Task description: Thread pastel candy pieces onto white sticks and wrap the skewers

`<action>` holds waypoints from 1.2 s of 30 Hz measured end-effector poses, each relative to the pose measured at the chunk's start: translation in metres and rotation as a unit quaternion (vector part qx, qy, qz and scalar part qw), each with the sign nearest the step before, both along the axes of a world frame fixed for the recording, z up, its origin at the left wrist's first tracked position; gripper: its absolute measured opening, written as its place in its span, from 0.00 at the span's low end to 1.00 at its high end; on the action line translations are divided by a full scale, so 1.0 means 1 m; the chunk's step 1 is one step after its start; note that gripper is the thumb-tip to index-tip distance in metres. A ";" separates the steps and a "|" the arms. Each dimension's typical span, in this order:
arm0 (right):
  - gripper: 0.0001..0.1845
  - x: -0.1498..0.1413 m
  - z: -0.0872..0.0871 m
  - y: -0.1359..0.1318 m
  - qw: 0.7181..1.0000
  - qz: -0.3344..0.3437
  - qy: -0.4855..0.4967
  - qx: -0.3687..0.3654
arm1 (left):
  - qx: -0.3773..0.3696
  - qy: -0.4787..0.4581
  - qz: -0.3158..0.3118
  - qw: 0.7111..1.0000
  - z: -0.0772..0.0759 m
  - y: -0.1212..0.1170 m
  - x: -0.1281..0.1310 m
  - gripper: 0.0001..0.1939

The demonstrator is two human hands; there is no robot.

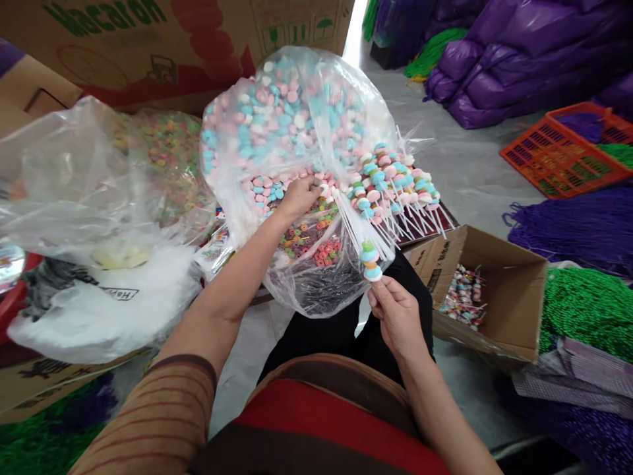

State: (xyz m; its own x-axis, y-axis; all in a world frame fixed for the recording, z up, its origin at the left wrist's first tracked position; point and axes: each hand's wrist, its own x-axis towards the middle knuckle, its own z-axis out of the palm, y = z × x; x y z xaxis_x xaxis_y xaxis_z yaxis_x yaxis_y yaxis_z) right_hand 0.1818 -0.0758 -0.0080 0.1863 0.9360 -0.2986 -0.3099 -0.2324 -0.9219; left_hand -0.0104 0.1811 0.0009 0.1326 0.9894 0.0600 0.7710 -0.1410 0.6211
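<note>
My right hand [395, 307] pinches a candy skewer [370, 261] near my lap, threaded with blue, white, orange and green pieces. Over the candies, the fingers of my left hand [301, 198] are closed around a white candy [324, 190]. Pink and blue candies [267, 187] lie beneath that hand. Nearer to me are small ring-shaped candies [326, 247] in red, green and yellow on clear plastic. White sticks [352, 221] lie between my hands. Beyond them, several finished candy skewers [390, 181] are piled with their sticks towards me.
A large clear bag [297, 119] of pastel candies stands behind the work area, with a bag of ring candies [173, 165] to its left. At right, an open carton [514, 297] holds wrapped skewers. An orange basket [564, 155] and purple sacks [534, 53] stand farther off.
</note>
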 end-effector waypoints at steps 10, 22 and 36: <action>0.25 -0.001 0.000 0.000 1.000 -0.005 -0.010 -0.001 | -0.022 0.201 -0.084 0.976 0.002 0.007 0.015 0.16; 0.22 0.000 0.018 0.033 0.997 -0.064 -0.016 0.039 | -0.057 -0.230 0.014 0.971 0.013 -0.041 0.014 0.05; 0.29 0.000 0.033 0.018 0.996 -0.038 0.023 0.072 | -0.078 -0.472 -0.092 0.874 0.037 -0.195 0.059 0.09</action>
State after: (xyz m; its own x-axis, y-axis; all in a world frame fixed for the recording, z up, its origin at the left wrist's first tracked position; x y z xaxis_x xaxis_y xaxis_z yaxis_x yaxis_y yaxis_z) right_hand 0.1815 -0.0581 0.0251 0.2483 0.9532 -0.1727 -0.3647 -0.0732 -0.9282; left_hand 0.0489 -0.0143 0.0380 0.2543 0.9625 0.0947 -0.1207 -0.0655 0.9905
